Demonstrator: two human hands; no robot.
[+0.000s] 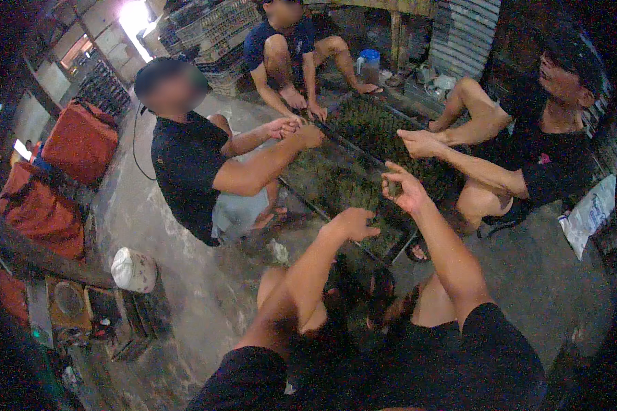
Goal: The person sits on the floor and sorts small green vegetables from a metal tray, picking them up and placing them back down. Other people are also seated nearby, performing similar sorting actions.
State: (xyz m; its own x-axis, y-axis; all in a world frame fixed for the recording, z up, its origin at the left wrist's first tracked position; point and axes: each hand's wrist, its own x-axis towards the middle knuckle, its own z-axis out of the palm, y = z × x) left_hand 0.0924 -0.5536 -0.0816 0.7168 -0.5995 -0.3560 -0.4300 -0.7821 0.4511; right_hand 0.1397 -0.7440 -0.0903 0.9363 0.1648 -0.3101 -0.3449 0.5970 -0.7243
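In front of me lies a low, dark-framed tray (334, 190) holding a rough green-brown mass, too blurred to name exactly. My left hand (352, 223) hovers over its near end, fingers spread and curved, with nothing visible in them. My right hand (403, 187) is raised a little farther out, near the dark bar (357, 146) that divides the tray from a second green-filled section (365, 115). Its index finger points forward while the other fingers curl. Whether a small thing sits between those fingers cannot be made out.
Co-workers sit around the tray: one at left (190, 154), one at the far end (283, 51), one at right (550, 138). A blue-lidded pitcher (369, 64) stands far back. Red bags (79, 141), a white tub (133, 269) and stacked crates (218, 38) are left; a plastic bag (588, 216) lies right.
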